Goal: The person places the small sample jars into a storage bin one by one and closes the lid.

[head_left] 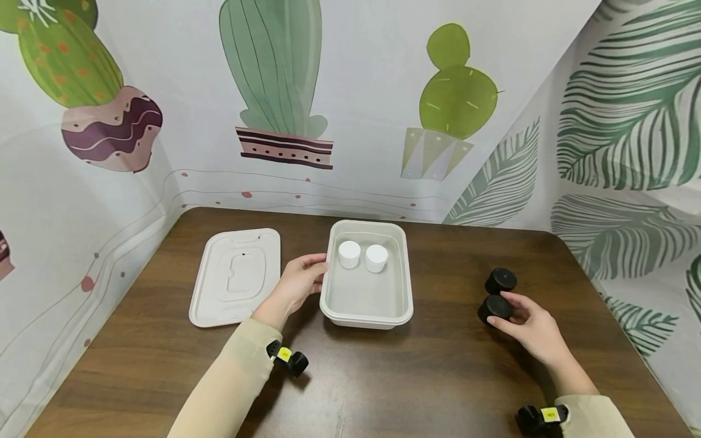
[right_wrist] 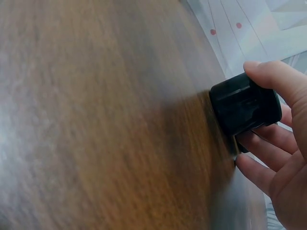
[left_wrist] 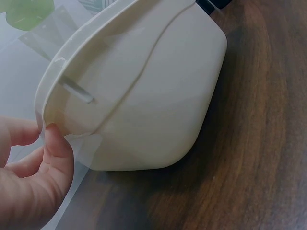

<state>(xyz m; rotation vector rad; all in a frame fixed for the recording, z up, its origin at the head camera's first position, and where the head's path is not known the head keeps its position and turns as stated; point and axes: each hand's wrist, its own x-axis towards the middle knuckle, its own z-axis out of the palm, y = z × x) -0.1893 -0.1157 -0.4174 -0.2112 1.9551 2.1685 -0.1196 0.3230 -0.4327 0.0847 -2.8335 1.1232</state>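
A white plastic container [head_left: 366,298] stands on the table with two small white round caps [head_left: 349,254] inside, towards its far end. My left hand [head_left: 296,283] pinches the container's left rim; in the left wrist view the thumb [left_wrist: 58,141] lies against the outer wall just under the edge. Farther right, my right hand [head_left: 528,325] grips the nearer of two short black cylinders, like caps [head_left: 495,309], between thumb and fingers. Directly behind it stands the other black cap [head_left: 501,280]. In the right wrist view the held cap [right_wrist: 244,104] looks glossy, its base at the tabletop.
A white lid [head_left: 235,278] lies flat left of the container. The brown wooden table [head_left: 427,377] ends at a wall hung with cactus-print cloth [head_left: 367,91]. Each wrist wears a strapped black camera [head_left: 296,363].
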